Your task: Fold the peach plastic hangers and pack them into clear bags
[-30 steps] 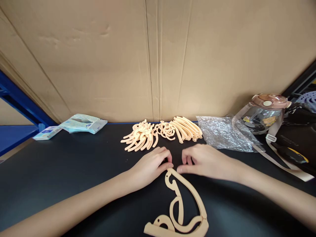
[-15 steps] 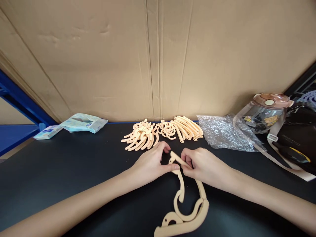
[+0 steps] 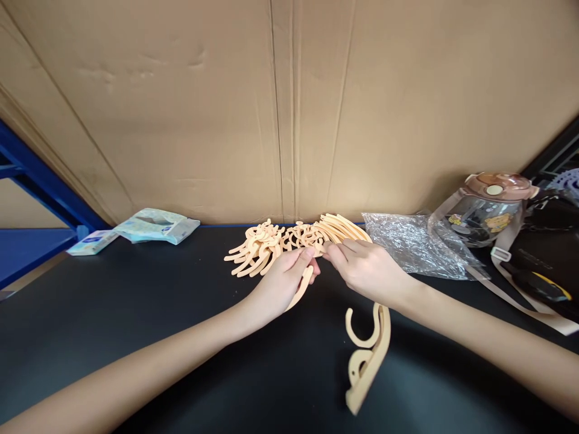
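A beige plastic folding hanger point(image 3: 382, 340) hangs below my right hand point(image 3: 368, 271), its hook point(image 3: 362, 343) curling left and a notched piece with a hole point(image 3: 357, 364) near the lower end. My right hand is closed on the hanger's upper end, mostly hidden under the fingers. Close beside it, my left hand point(image 3: 281, 282) is closed round a slim curved beige hanger piece point(image 3: 302, 290) that slants down under the palm. The fingertips of both hands nearly meet, and the joint between the parts there is hidden.
Behind my hands lie loose curved hanger pieces point(image 3: 253, 250), small hooks point(image 3: 301, 234) and stacked arms point(image 3: 341, 226). A clear plastic bag point(image 3: 414, 247), strapped bottle point(image 3: 486, 211) and dark bag point(image 3: 552, 241) are right; a tissue pack point(image 3: 156, 226) is left. Cardboard point(image 3: 203, 108) stands behind.
Both hands have moved up toward the piles, with their fingertips closer together. My left fingers have closed on the slim piece. The hanger has swung right and up, hanging more steeply.
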A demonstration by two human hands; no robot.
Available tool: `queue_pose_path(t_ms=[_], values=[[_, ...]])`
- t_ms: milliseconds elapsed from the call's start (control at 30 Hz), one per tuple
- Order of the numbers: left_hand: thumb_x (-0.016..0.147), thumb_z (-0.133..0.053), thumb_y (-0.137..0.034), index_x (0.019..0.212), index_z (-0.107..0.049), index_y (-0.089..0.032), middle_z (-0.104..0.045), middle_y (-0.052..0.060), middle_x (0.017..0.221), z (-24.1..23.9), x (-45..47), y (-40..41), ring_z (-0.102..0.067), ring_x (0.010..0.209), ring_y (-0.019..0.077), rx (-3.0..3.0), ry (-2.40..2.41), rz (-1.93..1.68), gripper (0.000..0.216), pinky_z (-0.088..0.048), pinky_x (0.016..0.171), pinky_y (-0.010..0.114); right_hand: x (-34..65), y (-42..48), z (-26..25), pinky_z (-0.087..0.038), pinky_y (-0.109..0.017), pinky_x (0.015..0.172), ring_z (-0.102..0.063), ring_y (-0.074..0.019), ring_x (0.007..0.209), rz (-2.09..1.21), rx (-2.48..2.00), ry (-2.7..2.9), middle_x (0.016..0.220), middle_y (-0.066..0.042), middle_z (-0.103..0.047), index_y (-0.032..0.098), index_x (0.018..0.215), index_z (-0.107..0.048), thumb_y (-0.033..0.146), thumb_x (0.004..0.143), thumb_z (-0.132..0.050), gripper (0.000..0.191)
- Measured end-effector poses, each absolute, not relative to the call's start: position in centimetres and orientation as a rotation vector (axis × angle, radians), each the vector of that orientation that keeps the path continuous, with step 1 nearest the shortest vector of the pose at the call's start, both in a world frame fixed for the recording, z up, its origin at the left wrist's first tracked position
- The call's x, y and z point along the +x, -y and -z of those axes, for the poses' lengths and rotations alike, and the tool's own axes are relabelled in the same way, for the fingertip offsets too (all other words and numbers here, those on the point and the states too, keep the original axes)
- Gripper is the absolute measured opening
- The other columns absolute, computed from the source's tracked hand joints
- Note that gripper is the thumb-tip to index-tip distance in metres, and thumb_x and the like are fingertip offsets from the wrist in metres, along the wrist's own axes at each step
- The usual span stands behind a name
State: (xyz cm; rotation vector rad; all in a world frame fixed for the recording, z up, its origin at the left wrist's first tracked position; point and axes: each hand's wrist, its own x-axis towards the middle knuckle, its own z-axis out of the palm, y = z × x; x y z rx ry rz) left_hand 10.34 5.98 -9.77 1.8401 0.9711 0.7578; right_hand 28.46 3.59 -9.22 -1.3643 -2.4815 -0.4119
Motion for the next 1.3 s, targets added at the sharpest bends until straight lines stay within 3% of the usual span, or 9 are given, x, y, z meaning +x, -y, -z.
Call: queue_pose_path(t_ms=[267,467,567,667,733,833,1033,1167,1300], values=[[0.089,-0.043,-0.037,0.071,-0.053,-0.02,-0.054,-0.001,0.067,8.2,8.8,-6.0,-0.049,0.063,0.0157,2.04,-1.135,-0.821,0.026,-0.038,0.066,0.028,29.3,-6.3,6.6,-0.043,-0.024,0.054,-0.054,-0.0117,0.047,-0.294,-1.37,2.157,0.053,0.001,-0.058,0.019,0.078,-0.05,0.018,0.097,-0.026,0.031],[0.08,-0.052,-0.045,0.083,-0.065,-0.018,-0.064,0.005,0.079,7.4,4.8,-14.5,-0.056,0.067,0.0189,1.874,-1.367,-0.874,0.03,-0.043,0.057,0.029,29.9,-6.6,4.8,-0.026,-0.02,0.035,-0.039,-0.0068,0.037,-1.22,-1.169,1.365,0.055,0.002,-0.058,0.018,0.09,-0.056,0.031,0.094,-0.042,0.02],[0.066,-0.069,-0.045,0.074,-0.066,-0.017,-0.067,0.007,0.08,8.5,3.8,-16.9,-0.061,0.084,0.0265,1.839,-1.457,-0.917,0.029,-0.047,0.072,0.035,29.8,-6.7,5.2,-0.03,-0.018,0.035,-0.042,-0.0077,0.04,-1.343,-1.07,1.21,0.058,0.0,-0.063,0.018,0.096,-0.055,0.026,0.092,-0.042,0.016],[0.064,-0.073,-0.046,0.085,-0.067,-0.019,-0.066,0.009,0.105,9.1,4.5,-16.2,-0.048,0.116,0.0342,1.842,-1.468,-1.012,0.035,-0.04,0.094,0.041,29.8,-7.0,5.6,-0.038,-0.018,0.04,-0.048,-0.0079,0.046,-1.386,-0.965,1.11,0.065,-0.001,-0.066,0.018,0.089,-0.054,0.019,0.086,-0.046,0.009],[0.076,-0.063,-0.052,0.095,-0.068,-0.02,-0.063,0.008,0.115,8.7,5.6,-14.6,-0.043,0.122,0.0318,1.845,-1.389,-1.04,0.038,-0.037,0.099,0.04,29.8,-7.1,5.7,-0.047,-0.018,0.049,-0.055,-0.0081,0.055,-1.316,-0.898,1.054,0.074,-0.003,-0.07,0.019,0.082,-0.052,0.015,0.081,-0.052,0.004],[0.089,-0.041,-0.062,0.09,-0.07,-0.017,-0.067,0.007,0.091,7.8,7.5,-11.9,-0.06,0.089,0.0223,1.714,-1.126,-0.856,0.053,-0.046,0.08,0.033,29.9,-7.5,5.9,-0.055,-0.021,0.067,-0.061,-0.008,0.07,-1.072,-0.822,0.98,0.09,-0.001,-0.071,0.021,0.076,-0.048,0.01,0.074,-0.059,0.016],[0.08,-0.07,-0.042,0.097,-0.069,-0.016,-0.048,-0.003,0.064,7.1,8.7,-10.2,-0.04,0.048,0.0067,1.25,-0.844,-0.682,0.031,-0.033,0.046,0.021,31.4,-8.0,6.1,-0.055,-0.033,0.074,-0.067,-0.0168,0.083,-0.633,-1.051,1.397,0.091,-0.003,-0.071,0.023,0.077,-0.047,0.019,0.071,-0.067,0.021],[0.084,-0.065,-0.043,0.111,-0.069,-0.022,-0.053,-0.001,0.074,6.9,8.5,-10.3,-0.044,0.052,0.0067,1.19,-0.821,-0.693,0.034,-0.032,0.045,0.02,31.5,-7.4,6.1,-0.051,-0.032,0.069,-0.067,-0.0194,0.079,-0.137,-1.446,1.946,0.091,-0.003,-0.072,0.022,0.096,-0.058,0.026,0.081,-0.062,0.016],[0.085,-0.066,-0.037,0.088,-0.073,-0.017,-0.061,0.002,0.088,6.8,8.8,-9.3,-0.052,0.069,0.0082,1.211,-0.763,-0.64,0.021,-0.04,0.058,0.019,29.7,-6.2,6.7,-0.039,-0.027,0.052,-0.066,-0.0194,0.069,0.391,-1.543,2.258,0.088,-0.005,-0.073,0.019,0.109,-0.058,0.027,0.096,-0.043,0.021]])
